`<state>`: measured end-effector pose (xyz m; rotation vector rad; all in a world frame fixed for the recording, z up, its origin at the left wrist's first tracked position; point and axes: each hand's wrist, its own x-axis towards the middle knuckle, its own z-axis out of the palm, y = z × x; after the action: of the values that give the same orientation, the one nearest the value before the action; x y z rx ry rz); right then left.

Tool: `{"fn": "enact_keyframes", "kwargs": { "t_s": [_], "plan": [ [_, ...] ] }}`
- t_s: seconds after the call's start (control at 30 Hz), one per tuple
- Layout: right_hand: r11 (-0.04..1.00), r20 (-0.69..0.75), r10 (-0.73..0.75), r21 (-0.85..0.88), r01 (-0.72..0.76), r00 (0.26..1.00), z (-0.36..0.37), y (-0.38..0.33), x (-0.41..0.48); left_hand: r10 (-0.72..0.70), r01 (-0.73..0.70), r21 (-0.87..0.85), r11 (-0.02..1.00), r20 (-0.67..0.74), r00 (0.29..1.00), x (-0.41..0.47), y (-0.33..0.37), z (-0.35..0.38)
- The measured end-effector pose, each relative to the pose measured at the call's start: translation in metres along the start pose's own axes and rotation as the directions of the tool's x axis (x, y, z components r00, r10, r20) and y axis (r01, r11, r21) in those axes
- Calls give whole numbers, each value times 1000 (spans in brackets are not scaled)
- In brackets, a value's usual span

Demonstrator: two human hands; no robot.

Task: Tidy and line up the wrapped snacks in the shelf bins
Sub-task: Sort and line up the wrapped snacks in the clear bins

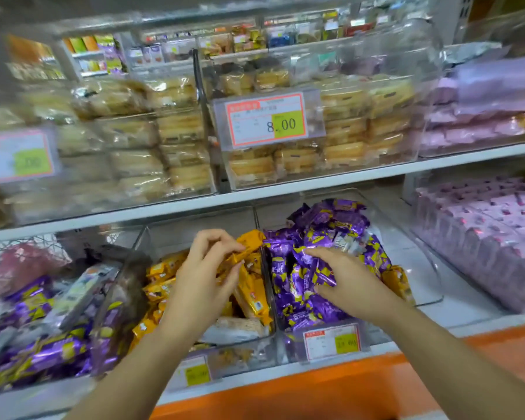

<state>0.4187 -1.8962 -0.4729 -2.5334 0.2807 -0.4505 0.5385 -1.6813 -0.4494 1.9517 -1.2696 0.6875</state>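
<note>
On the lower shelf, at the centre of the head view, two clear bins are sitting side by side, sharing a dividing wall. The middle bin (152, 237) is holding a loose pile of yellow packets (164, 268), some lying flat and some standing on end. The right bin (406, 247), at 3 o'clock from it, is carrying a jumbled heap of purple packets (340, 225) that is rising toward 12 o'clock; one stray yellow wrapper (397, 280) is lying at the heap's 4 o'clock edge.

The left hand (206, 268) is reaching in from 7 o'clock and pinching one yellow packet (250, 241) between thumb and fingertips, lifting it tilted above the pile, with its far end just beside the dividing wall. The right hand (343, 280) is coming in from 5 o'clock and lying on the purple heap, its fingers and thumb closing around a purple packet (315, 274). The two hands are working near each other but apart, one on each side of the divider.

At 9 o'clock, a left bin (115, 277) is holding mixed purple and pale wrappers, blurred. At 3 o'clock, pink packs (482, 237) are standing in neat rows. On the shelf above, at 12 o'clock, clear bins of pale wrapped cakes (179, 128) are stacking up behind a price tag (267, 119) reading 8.00. A smaller price label (331, 341) is hanging on the right bin's front, above an orange ledge (285, 389) at 6 o'clock.
</note>
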Motion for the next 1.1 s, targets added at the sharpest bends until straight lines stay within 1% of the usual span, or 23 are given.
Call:
{"fn": "enact_keyframes", "kwargs": {
  "t_s": [0.07,0.13,0.2,0.3,0.4,0.5,0.53,0.6,0.67,0.77,0.87,0.97,1.03,1.1],
  "plan": [
    [1000,4,-19,-23,19,1000,7,-8,9,-43,42,84,996,19,999,-16,-12,-16],
    [999,25,-4,-32,4,1000,15,-14,17,-94,84,184,979,48,994,-31,-24,-29],
    [999,47,-20,-29,21,999,26,-22,25,-116,84,286,955,95,989,-44,-38,-39],
    [999,49,-38,-37,40,998,43,-32,34,-153,80,382,921,164,975,-61,-55,-50],
    [999,18,-40,5,40,999,47,-36,42,-199,96,449,888,189,962,-72,-65,-57],
    [987,59,-61,150,51,996,43,-45,42,-248,122,502,856,192,950,-76,-67,-64],
    [983,73,-82,168,69,994,42,-46,40,-277,142,512,847,197,940,-76,-65,-65],
    [984,66,-131,129,122,989,42,-46,34,-333,191,518,834,196,922,-72,-59,-64],
    [981,16,-170,102,167,985,36,-43,29,-338,207,504,839,185,923,-63,-52,-61],
    [978,-87,-172,101,180,981,11,-35,18,-248,135,446,885,205,947,-44,-34,-48],
    [980,-211,-118,131,148,970,-18,-16,7,-159,71,306,949,273,949,-16,-9,-23],
    [981,-254,-39,175,85,966,-38,9,-7,-41,-11,155,988,328,944,12,21,8],
    [989,-277,9,147,33,961,-50,25,-17,8,-27,42,999,380,925,29,39,30],
    [995,-331,31,98,1,943,-60,43,-25,44,-27,-44,999,440,897,45,54,55]
  ]
}}
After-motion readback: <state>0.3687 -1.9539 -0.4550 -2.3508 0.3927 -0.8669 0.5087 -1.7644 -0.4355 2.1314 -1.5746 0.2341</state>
